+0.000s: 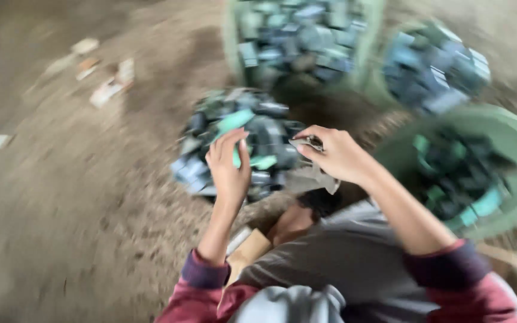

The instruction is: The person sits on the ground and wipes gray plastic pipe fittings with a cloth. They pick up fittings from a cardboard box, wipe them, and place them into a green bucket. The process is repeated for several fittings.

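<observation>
Sitting low: the person is on the dirt floor (pixel 61 227) with knees drawn up, so the heap of small dark and teal pieces (pixel 240 140) lies straight ahead, within reach of both arms.
Left hand: the left hand (pixel 230 167) rests on the near side of the heap, fingers curled loosely over a teal piece (pixel 236 121); the picture is too smeared to say whether it grips or only touches.
Right hand: the right hand (pixel 333 154) is lifted a little above the heap's right edge, thumb and fingertips pinched on a small grey scrap (pixel 311 142), held up as if to look it over.
Hands to each other: near, not touching, the heap's right side showing between them.
Bins: a green round tub (pixel 510 137) stands just right of the right forearm, holding like pieces; two more filled containers (pixel 306 36) (pixel 435 66) stand beyond the heap, all near enough to toss into without getting up, I judge.
Edges: the tub's rim is close beside the right elbow; the far containers crowd the heap's back side.
Open room: floor to the left is mostly bare, with a few pale scraps (pixel 106 81) lying well apart from the heap.
Lap: a brown card piece (pixel 249 251) sits against the knee.
</observation>
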